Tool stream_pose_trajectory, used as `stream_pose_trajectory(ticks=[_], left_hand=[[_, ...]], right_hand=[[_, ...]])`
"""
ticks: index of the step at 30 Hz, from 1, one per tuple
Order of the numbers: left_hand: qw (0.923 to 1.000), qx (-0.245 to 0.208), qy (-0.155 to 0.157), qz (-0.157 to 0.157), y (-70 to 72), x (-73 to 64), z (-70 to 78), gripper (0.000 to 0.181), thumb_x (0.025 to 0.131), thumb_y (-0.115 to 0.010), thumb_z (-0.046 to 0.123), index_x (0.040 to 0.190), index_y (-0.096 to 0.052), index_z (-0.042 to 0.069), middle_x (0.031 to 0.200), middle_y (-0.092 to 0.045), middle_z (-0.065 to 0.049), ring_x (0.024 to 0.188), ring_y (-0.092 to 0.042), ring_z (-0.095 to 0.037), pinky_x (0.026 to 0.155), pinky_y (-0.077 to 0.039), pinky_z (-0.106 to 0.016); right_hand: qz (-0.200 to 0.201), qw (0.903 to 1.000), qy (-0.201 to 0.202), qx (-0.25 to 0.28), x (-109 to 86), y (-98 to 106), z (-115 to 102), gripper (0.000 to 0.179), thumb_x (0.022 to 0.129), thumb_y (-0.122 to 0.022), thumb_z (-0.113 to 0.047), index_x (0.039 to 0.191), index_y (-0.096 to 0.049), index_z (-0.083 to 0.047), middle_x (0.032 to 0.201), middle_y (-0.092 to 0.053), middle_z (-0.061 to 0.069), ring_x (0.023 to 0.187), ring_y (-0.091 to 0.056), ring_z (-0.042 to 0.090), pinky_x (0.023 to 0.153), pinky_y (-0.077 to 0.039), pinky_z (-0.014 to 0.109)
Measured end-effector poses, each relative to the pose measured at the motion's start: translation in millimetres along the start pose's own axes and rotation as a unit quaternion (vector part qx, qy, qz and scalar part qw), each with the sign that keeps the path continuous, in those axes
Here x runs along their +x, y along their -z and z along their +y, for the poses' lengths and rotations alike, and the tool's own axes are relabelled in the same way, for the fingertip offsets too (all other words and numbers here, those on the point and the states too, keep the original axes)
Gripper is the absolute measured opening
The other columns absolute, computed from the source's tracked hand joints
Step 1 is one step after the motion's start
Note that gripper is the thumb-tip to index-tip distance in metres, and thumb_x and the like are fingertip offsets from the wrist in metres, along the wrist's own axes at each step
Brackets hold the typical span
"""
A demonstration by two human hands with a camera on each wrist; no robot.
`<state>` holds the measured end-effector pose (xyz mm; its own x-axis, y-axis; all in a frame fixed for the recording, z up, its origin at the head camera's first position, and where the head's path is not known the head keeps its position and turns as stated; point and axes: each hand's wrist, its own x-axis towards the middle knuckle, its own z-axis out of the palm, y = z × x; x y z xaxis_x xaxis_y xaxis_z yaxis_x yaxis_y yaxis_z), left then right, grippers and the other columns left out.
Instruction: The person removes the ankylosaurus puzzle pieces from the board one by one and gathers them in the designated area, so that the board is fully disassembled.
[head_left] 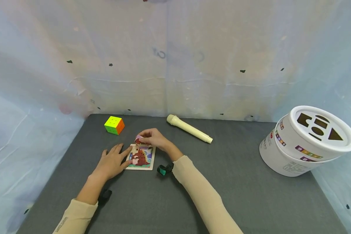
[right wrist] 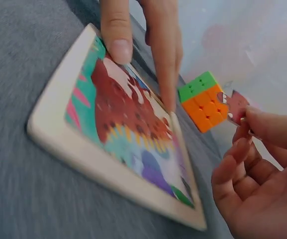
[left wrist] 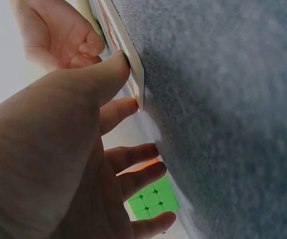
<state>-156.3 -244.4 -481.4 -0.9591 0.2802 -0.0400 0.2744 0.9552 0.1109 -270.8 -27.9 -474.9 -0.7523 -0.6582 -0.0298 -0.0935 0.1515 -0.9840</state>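
A wooden-framed jigsaw puzzle (head_left: 142,157) with a red dinosaur picture lies flat on the grey table. My left hand (head_left: 111,163) rests at its left side, fingers spread and fairly straight. In the left wrist view, the thumb (left wrist: 111,74) presses on the puzzle's face while the index finger touches its edge. Just above the puzzle's far edge, my right hand (head_left: 155,139) pinches a loose puzzle piece (right wrist: 237,105) between thumb and fingers. That piece is dark red with part of a face printed on it.
A Rubik's cube (head_left: 114,125) sits beyond the left hand. Behind and right of the puzzle lies a cream, microphone-shaped stick (head_left: 190,128). A white bucket (head_left: 298,159) with shaped holes in its lid stands at the right edge. Pale sheeting (head_left: 193,65) hangs behind the table.
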Motion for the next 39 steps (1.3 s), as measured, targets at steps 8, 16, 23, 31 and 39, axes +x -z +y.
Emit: stream_pose_trajectory(ticks=[8, 16, 23, 31, 39], left_hand=[[0.9997, -0.014, -0.010, 0.018, 5.3, -1.9, 0.8, 0.065, 0.098, -0.061, 0.044, 0.152, -0.043, 0.012, 0.150, -0.037, -0.030, 0.137, -0.036, -0.048, 0.101, -0.028, -0.075], [0.9998, -0.016, -0.008, 0.013, 4.5, -2.4, -2.1, 0.067, 0.099, -0.059, 0.046, 0.153, -0.041, 0.013, 0.151, -0.036, -0.030, 0.138, -0.034, -0.048, 0.101, -0.027, -0.075], [0.9998, -0.018, -0.003, 0.005, 3.5, -3.1, -3.3, 0.068, 0.099, -0.058, 0.047, 0.154, -0.039, 0.012, 0.151, -0.034, -0.031, 0.138, -0.033, -0.048, 0.101, -0.026, -0.075], [0.9996, -0.030, 0.000, -0.004, 4.8, -3.8, 0.3, 0.067, 0.099, -0.058, 0.046, 0.154, -0.040, 0.011, 0.152, -0.034, -0.031, 0.138, -0.032, -0.050, 0.102, -0.025, -0.076], [0.9997, -0.023, -0.002, 0.002, 2.8, -1.9, 1.3, 0.067, 0.099, -0.059, 0.044, 0.153, -0.040, 0.011, 0.151, -0.035, -0.031, 0.138, -0.033, -0.050, 0.101, -0.027, -0.075]], right_hand=[[-0.005, 0.9954, 0.051, -0.081, -27.8, 37.9, -0.6, 0.025, 0.098, -0.061, -0.002, 0.121, -0.063, 0.005, 0.092, -0.064, 0.011, 0.073, -0.058, 0.024, 0.066, -0.052, 0.041], [-0.052, 0.9817, 0.068, -0.170, -51.9, 59.0, 9.0, 0.020, 0.095, -0.064, 0.000, 0.114, -0.068, 0.007, 0.091, -0.067, 0.012, 0.071, -0.053, 0.014, 0.065, -0.045, 0.024], [-0.048, 0.9772, 0.075, -0.192, -61.5, 55.6, 16.2, 0.020, 0.095, -0.066, -0.001, 0.113, -0.069, 0.005, 0.084, -0.064, 0.008, 0.064, -0.047, 0.009, 0.061, -0.041, 0.023], [-0.048, 0.9716, 0.064, -0.223, -70.2, 51.0, 18.6, 0.024, 0.091, -0.068, 0.003, 0.115, -0.068, 0.004, 0.093, -0.069, 0.010, 0.069, -0.053, 0.009, 0.065, -0.046, 0.023], [-0.018, 0.9571, 0.070, -0.281, -77.8, 47.5, 20.3, 0.030, 0.088, -0.076, -0.006, 0.116, -0.069, 0.000, 0.100, -0.068, 0.007, 0.076, -0.054, 0.012, 0.070, -0.046, 0.025]])
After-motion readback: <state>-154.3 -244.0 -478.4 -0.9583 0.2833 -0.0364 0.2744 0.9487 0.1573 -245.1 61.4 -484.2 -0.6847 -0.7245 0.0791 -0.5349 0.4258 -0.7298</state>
